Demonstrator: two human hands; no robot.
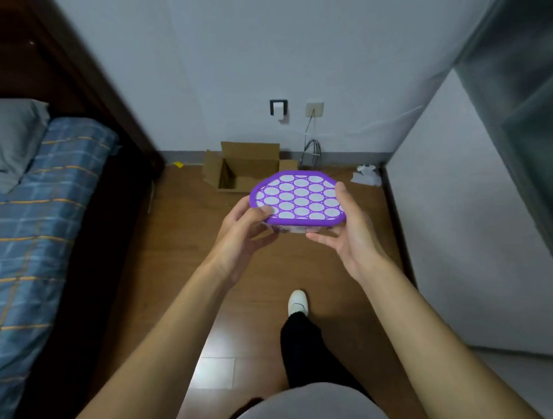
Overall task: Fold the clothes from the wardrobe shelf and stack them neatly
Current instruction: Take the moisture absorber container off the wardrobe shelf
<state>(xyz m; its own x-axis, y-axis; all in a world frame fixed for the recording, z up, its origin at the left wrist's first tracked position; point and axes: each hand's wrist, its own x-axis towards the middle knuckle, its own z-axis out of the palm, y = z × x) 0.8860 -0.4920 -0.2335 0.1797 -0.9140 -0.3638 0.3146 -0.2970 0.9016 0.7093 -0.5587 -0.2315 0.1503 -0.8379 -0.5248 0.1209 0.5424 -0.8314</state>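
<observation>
I hold a flat purple box (300, 197) with a lid patterned in white circles, in front of me above the wooden floor. My left hand (243, 235) grips its left near corner, thumb on the lid. My right hand (345, 234) holds its right side, fingers under the base and thumb along the edge. No clothes and no wardrobe shelf are in view.
A bed (29, 228) with a blue checked sheet and a grey pillow (5, 137) runs along the left. An open cardboard box (244, 166) stands on the floor by the far wall, crumpled white paper (367, 175) to its right. A white panel (481, 230) bounds the right side.
</observation>
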